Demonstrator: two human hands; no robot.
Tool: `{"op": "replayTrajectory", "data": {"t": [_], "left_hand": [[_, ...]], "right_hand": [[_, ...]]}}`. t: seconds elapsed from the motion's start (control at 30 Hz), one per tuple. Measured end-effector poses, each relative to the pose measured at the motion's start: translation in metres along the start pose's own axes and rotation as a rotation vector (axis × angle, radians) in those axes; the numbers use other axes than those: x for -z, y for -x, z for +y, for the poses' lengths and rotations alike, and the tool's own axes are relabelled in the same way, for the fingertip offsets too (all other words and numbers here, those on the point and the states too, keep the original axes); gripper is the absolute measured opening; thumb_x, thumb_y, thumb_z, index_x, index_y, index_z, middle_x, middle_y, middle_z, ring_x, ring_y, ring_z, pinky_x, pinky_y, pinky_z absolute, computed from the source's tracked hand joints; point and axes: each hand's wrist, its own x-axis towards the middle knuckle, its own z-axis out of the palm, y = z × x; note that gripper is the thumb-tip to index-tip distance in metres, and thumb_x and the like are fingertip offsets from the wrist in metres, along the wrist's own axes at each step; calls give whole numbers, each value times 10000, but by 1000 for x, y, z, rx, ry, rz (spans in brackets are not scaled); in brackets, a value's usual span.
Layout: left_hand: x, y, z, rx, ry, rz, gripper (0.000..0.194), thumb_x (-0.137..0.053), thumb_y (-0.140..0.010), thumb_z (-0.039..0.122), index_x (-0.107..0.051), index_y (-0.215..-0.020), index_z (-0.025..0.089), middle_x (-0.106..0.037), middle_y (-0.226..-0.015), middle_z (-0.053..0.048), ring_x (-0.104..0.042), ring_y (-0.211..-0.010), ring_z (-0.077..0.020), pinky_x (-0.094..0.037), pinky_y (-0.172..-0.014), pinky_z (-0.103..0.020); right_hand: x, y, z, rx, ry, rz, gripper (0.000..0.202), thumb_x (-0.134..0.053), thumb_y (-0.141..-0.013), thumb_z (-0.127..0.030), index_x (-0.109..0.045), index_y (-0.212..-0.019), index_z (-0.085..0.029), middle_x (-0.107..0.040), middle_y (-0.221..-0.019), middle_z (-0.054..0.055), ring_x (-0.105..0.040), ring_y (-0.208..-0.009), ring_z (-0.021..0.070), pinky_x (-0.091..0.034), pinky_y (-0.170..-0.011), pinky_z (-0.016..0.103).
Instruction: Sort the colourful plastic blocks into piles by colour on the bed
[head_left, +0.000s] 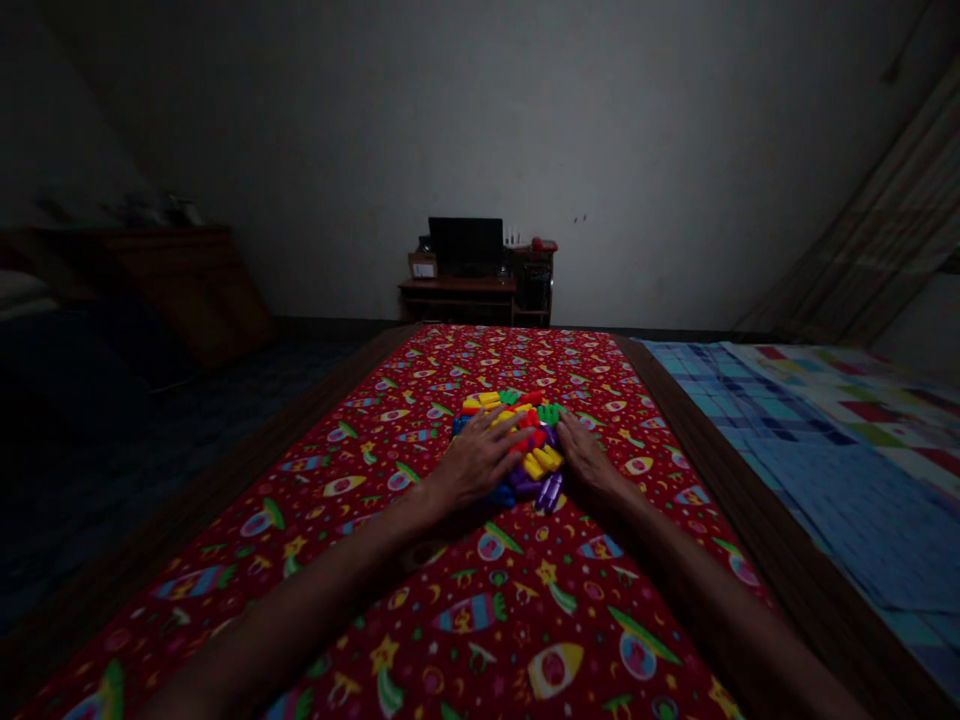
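A pile of small plastic pieces (545, 460) in yellow, red, green, blue and purple lies on a red patterned cloth (480, 590). Over the pile's left part rests my left hand (480, 457), palm down with its fingers spread and gripping nothing. My right hand (587, 458) lies along the right edge of the pile, its fingers stretched forward beside the pieces. The pieces under my left palm are hidden.
Beyond the cloth's far end a desk (457, 286) holds a dark monitor (466, 243). A wooden cabinet (187, 290) stands at the left. To the right lies blue checked bedding (750, 420), with a curtain (862, 250) behind.
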Motion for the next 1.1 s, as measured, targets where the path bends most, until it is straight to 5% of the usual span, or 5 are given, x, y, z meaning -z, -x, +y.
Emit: {"op": "replayTrajectory", "data": {"t": [0.13,0.3,0.63,0.93,1.1], "left_hand": [[-8,24,-57,253,157,117,416,-372,-961,334,-537,-1305,169,-597,-1301,-113,-544,-1200,-239,-441,-1014,-428],[-20,32,-87,209,196,79,323,-533,-881,358,-649,-1125,179,-665,-1143,-113,-602,-1060,-239,-477,-928,-413],[12,9,-65,303,159,54,277,-570,-816,295,-589,-1061,166,-631,-1101,-98,-565,-1053,-244,-458,-926,-387],[15,-4,3,394,925,83,483,-645,-722,368,-515,-1158,205,-702,-1045,-64,-681,-900,-210,-544,-795,-351],[22,-2,-15,470,945,3,444,-601,-755,502,-552,-1074,197,-721,-969,-76,-685,-897,-237,-544,-752,-358]], "right_hand": [[-13,2,-40,-11,-125,-45,741,-272,-890,-696,-455,-1413,-204,-423,-1477,92,-339,-1391,241,-253,-1159,445],[1,1,-47,26,-141,103,579,-294,-940,-582,-632,-1227,-209,-682,-1162,73,-579,-1157,236,-424,-1021,418],[15,4,-55,155,14,210,292,-498,-851,-264,-738,-1011,-221,-749,-974,70,-699,-881,227,-552,-790,368],[-1,20,-88,510,151,-59,494,-557,-891,-235,-481,-1378,-257,-624,-1268,94,-618,-1105,204,-527,-895,350],[12,10,-67,442,303,44,321,-596,-865,-286,-651,-1171,-202,-716,-1045,111,-675,-910,214,-539,-777,325]]}}
